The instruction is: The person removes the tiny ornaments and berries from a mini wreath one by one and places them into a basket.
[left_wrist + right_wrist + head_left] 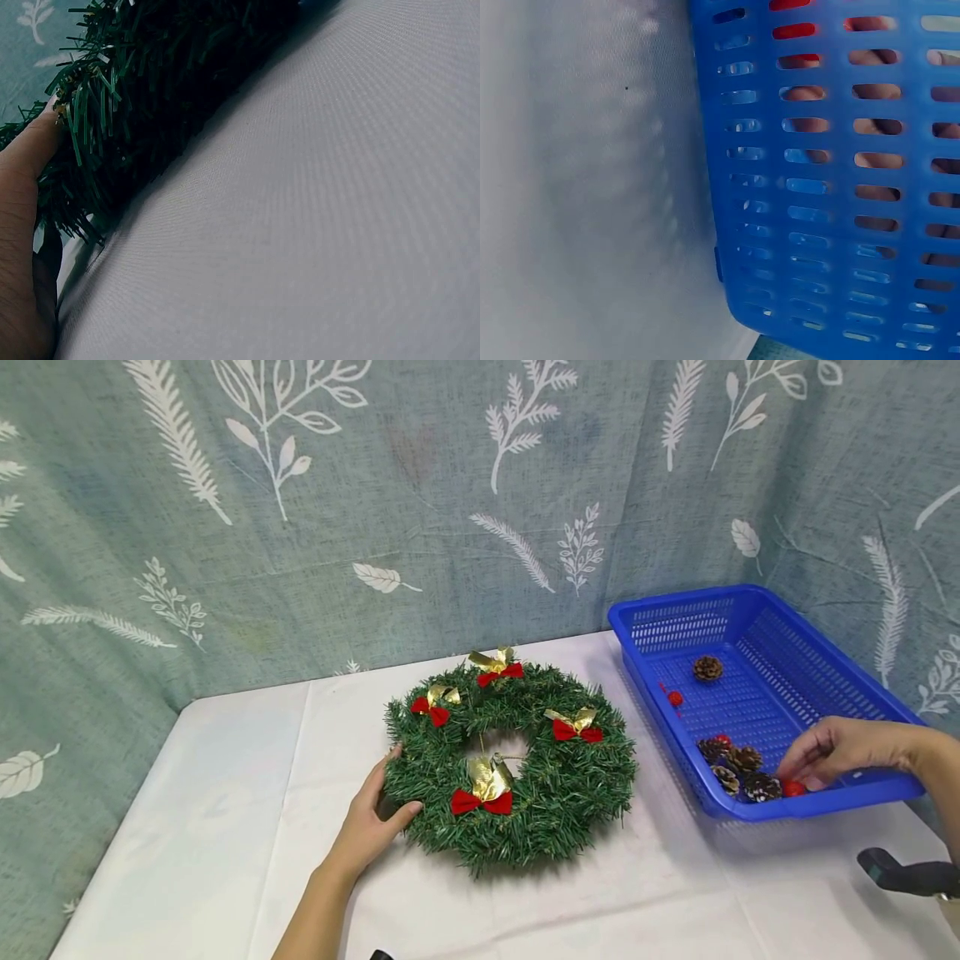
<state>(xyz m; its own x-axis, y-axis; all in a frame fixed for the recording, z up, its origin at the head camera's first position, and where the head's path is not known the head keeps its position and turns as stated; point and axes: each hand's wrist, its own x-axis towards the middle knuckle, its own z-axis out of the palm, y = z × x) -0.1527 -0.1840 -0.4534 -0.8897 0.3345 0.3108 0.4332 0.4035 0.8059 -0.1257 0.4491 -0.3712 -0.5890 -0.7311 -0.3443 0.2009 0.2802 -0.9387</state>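
Note:
A green artificial wreath (570, 785) lies on the white table, decorated with several red bows with gold ribbon, one of them the front bow (482, 802). My left hand (367, 822) holds the wreath's left edge, thumb and fingers spread apart along it; in the left wrist view the hand (19, 217) meets the tinsel needles. My right hand (847, 752) reaches down into the near end of a blue basket (810, 693). Its fingertips are beside a red ball (792, 787); whether they pinch it is hidden. Through the slots, the right wrist view shows fingers (877, 126) and something red.
Several pinecones, including a white-tipped pinecone (762, 787), cluster at the basket's near left corner. Farther in are a lone pinecone (707, 668) and a small red ball (675, 698). A patterned curtain (420, 527) hangs behind the table (225, 810).

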